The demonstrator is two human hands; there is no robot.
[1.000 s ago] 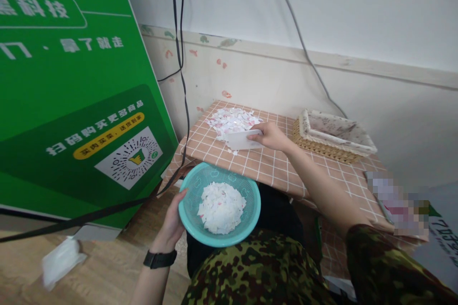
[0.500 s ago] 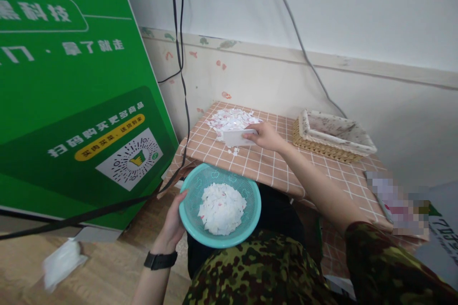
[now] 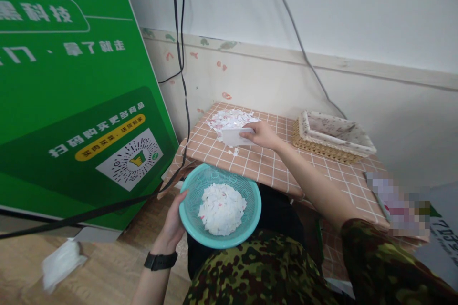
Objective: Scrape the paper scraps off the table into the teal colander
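Note:
My left hand (image 3: 175,219) grips the left rim of a teal plastic colander (image 3: 252,221), held below the table's front edge. Inside it lies a mound of white paper scraps (image 3: 222,209), a few with pink marks. On the table, my right hand (image 3: 261,134) is closed on a flat white card (image 3: 232,137), thumb along its near face. The card stands on edge against the near side of a second heap of paper scraps (image 3: 229,118), partly hiding it. A few small bits (image 3: 234,151) lie just in front of the card.
A brown checked cloth covers the table (image 3: 275,167). Toward the back right stands a wicker basket (image 3: 329,140) with a patterned lining. Black cables (image 3: 184,100) hang at left before a green panel (image 3: 71,105). A plastic bag (image 3: 62,264) lies on the floor.
My right hand and the card have shifted very slightly left and away from me, against the heap. My left hand and the colander have stayed put.

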